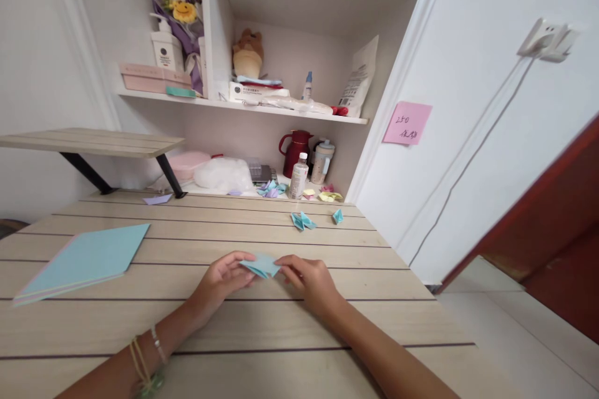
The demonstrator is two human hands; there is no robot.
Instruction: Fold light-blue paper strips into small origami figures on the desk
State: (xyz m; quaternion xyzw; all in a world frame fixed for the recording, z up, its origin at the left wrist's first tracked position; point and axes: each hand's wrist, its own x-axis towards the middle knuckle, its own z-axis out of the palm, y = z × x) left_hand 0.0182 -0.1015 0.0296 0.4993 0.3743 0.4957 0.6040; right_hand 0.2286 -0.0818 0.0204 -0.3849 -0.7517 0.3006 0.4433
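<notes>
A small folded piece of light blue paper [264, 264] is held just above the table, between my two hands. My left hand [227, 275] pinches its left edge with the fingers and thumb. At the right edge, the fingers of my right hand [311, 279] are closed on the same paper. Its lower side shows open folds. Beyond my hands lie folded blue paper pieces [303, 221] and one more small blue folded piece [337, 217]. To the left rests a stack of square paper sheets [91, 257], blue on top.
A raised wooden shelf [93, 140] on black legs stands at the left. Along the back are a clear bottle [299, 176], a dark red jug [296, 153], a tumbler [322, 162] and several folded papers [271, 189]. A pink note [407, 123] is on the right wall.
</notes>
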